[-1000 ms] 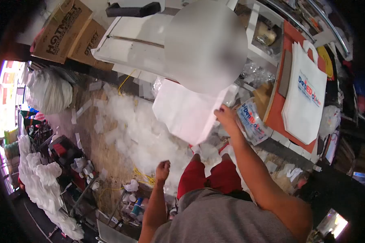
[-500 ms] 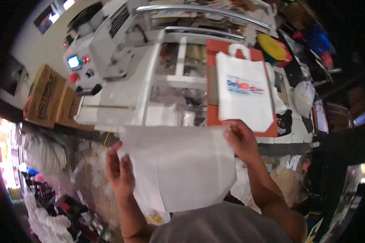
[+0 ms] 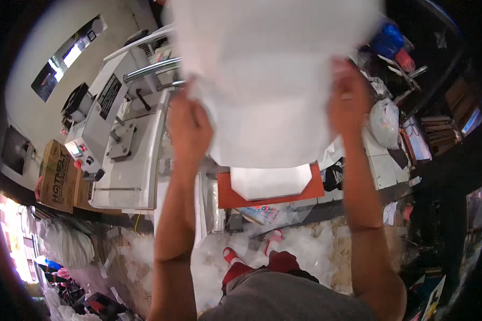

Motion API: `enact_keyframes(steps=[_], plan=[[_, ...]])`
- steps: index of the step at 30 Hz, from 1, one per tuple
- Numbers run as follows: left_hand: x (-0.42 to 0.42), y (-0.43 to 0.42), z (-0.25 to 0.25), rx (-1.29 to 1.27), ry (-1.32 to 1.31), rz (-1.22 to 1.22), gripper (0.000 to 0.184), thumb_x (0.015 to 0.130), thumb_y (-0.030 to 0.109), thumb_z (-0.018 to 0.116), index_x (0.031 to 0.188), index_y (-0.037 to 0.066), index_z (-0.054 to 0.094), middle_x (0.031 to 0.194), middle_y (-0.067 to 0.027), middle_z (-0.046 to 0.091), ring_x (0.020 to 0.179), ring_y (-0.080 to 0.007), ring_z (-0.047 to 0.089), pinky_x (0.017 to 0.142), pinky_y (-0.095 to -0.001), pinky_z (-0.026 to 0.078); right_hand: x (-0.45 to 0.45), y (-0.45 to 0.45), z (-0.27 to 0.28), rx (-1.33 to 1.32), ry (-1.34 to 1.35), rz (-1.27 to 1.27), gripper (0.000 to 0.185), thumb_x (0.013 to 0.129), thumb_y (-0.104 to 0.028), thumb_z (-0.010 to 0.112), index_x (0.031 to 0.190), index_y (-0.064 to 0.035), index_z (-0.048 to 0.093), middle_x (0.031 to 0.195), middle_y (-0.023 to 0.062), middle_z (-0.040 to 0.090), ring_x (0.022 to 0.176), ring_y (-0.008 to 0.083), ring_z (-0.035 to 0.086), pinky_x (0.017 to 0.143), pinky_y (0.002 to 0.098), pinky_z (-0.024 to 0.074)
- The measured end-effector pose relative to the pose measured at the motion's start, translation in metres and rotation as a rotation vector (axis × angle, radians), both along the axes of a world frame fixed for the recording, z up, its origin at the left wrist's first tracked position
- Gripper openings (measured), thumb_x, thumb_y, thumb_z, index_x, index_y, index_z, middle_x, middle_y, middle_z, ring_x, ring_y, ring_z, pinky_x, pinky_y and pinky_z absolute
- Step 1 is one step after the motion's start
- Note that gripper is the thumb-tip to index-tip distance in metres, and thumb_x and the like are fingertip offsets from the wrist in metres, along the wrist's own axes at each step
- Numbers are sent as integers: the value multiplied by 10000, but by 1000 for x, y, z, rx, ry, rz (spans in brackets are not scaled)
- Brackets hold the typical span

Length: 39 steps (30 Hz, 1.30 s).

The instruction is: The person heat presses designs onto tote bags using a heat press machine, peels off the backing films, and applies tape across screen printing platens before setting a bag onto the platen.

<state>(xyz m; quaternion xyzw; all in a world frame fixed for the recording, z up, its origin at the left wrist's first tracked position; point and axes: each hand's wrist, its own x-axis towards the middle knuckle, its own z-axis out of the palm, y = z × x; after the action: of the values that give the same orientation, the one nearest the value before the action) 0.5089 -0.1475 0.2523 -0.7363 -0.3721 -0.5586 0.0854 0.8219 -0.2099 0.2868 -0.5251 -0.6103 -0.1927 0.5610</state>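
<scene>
A plain white bag (image 3: 268,91), smeared by motion, is held up in front of me and fills the top middle of the head view. My left hand (image 3: 190,125) is closed on its left side edge. Opposite it, my right hand (image 3: 351,99) grips the right side edge, with its fingers partly blurred. Below the raised bag, the bottom end of another white bag (image 3: 270,183) shows, lying flat on an orange-red board (image 3: 227,193). The rest of that lying bag and most of the board are hidden behind the raised one.
A white machine (image 3: 104,101) with buttons and metal rails stands on the left of the worktable. Cardboard boxes (image 3: 56,174) sit beside it. A stuffed clear plastic bag (image 3: 384,123) lies on the right. Plastic sheeting (image 3: 211,273) covers the floor around my feet.
Both hands have raised the white bag from waist level, up and forward over the worktable. It now hides the printed front of the lying bag. The view has shifted, bringing my feet into sight.
</scene>
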Motion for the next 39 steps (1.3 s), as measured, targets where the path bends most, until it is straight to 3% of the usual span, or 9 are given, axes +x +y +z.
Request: enact_keyframes(steps=[1, 4, 5, 7, 10, 17, 24, 29, 39], plan=[[17, 22, -56, -309, 16, 31, 360, 870, 19, 544, 1227, 32, 592, 858, -187, 577, 820, -353, 582, 726, -453, 479, 8, 20, -43, -405, 122, -142, 242, 932, -113, 539, 1133, -11, 627, 1025, 212, 656, 1004, 376, 627, 895, 425, 491], [29, 38, -214, -826, 307, 106, 395, 891, 179, 528, 1277, 135, 595, 1043, -179, 649, 969, -368, 625, 854, -524, 474, 51, 56, -226, -780, 111, -25, 279, 888, -129, 504, 1095, -30, 662, 1006, 231, 672, 972, 404, 642, 852, 487, 506], [29, 28, -239, -962, 345, 169, 415, 887, 202, 532, 1295, 157, 589, 1083, -170, 655, 1002, -367, 623, 890, -539, 463, 51, 48, -248, -986, 96, -45, 261, 864, -107, 539, 1071, -28, 676, 1000, 235, 674, 965, 408, 640, 862, 489, 498], [31, 3, -251, -906, 362, 213, 432, 877, 197, 541, 1306, 165, 582, 1096, -160, 656, 1016, -364, 618, 904, -549, 448, 57, 35, -305, -837, 17, -1, 260, 842, -83, 584, 1084, -44, 672, 989, 220, 667, 948, 412, 623, 860, 483, 490], [35, -10, -252, -875, 370, 268, 449, 864, 196, 551, 1312, 170, 574, 1108, -143, 654, 1035, -358, 608, 919, -561, 427, 53, 24, -312, -646, -51, -50, 271, 829, -69, 617, 1095, -65, 662, 989, 192, 647, 941, 405, 595, 848, 478, 484], [33, -20, -251, -799, 382, 280, 420, 852, 196, 563, 1268, 146, 588, 1059, -121, 641, 1023, -342, 593, 910, -555, 416, 49, 12, -304, -628, -17, -50, 245, 830, -77, 623, 1074, -63, 650, 988, 179, 624, 954, 392, 573, 844, 474, 480], [32, -21, -242, -648, 312, 297, 413, 833, 171, 599, 1238, 92, 587, 1114, -155, 606, 1042, -351, 573, 903, -540, 421, 36, 9, -276, -617, -33, -121, 303, 815, -104, 626, 1114, -58, 631, 1137, 155, 568, 1066, 366, 522, 890, 486, 447], [88, 12, -244, -588, 334, -217, 422, 841, 143, 591, 1253, 53, 580, 1248, -197, 549, 1210, -393, 495, 1008, -503, 403, 2, 45, -283, -559, -147, 133, 383, 803, -127, 625, 1175, -38, 602, 1177, 142, 548, 1130, 359, 490, 955, 493, 408], [132, 35, -257, -543, 489, -36, 488, 834, 186, 548, 1316, 110, 554, 1315, -120, 518, 1264, -303, 467, 1065, -501, 348, -21, 65, -285, -721, -260, 59, 441, 758, -179, 626, 1182, -56, 616, 1180, 114, 540, 1129, 302, 475, 933, 470, 381]])
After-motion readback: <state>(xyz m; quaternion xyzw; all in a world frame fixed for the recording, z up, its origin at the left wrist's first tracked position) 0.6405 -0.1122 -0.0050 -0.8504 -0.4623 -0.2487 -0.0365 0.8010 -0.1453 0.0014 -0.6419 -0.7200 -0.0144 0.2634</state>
